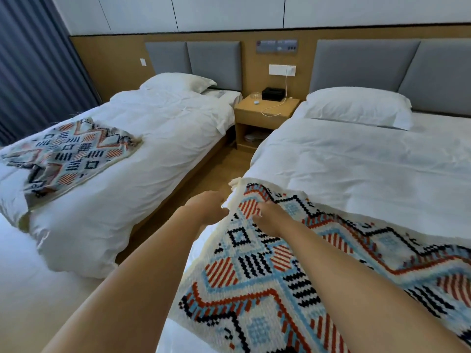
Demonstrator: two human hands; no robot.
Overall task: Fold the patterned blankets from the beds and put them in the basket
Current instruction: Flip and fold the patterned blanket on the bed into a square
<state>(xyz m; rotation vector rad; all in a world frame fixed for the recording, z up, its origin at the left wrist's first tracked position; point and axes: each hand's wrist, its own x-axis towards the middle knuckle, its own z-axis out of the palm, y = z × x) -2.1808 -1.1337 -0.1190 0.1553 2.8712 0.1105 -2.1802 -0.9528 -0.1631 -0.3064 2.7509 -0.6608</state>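
A patterned blanket (pixel 293 271) in cream, blue, red and black lies across the foot of the right bed (pixel 369 169). My left hand (pixel 207 207) grips its left edge near the far corner. My right hand (pixel 267 220) rests on top of the blanket just inside that corner, fingers curled into the weave. A second patterned blanket (pixel 68 154) lies rumpled on the left bed (pixel 165 128), out of reach. No basket is in view.
A wooden nightstand (pixel 265 110) with a black box and a white cable stands between the beds. A narrow strip of wooden floor (pixel 204 174) runs between them. Each bed has a white pillow at its grey headboard. Dark curtains hang at the far left.
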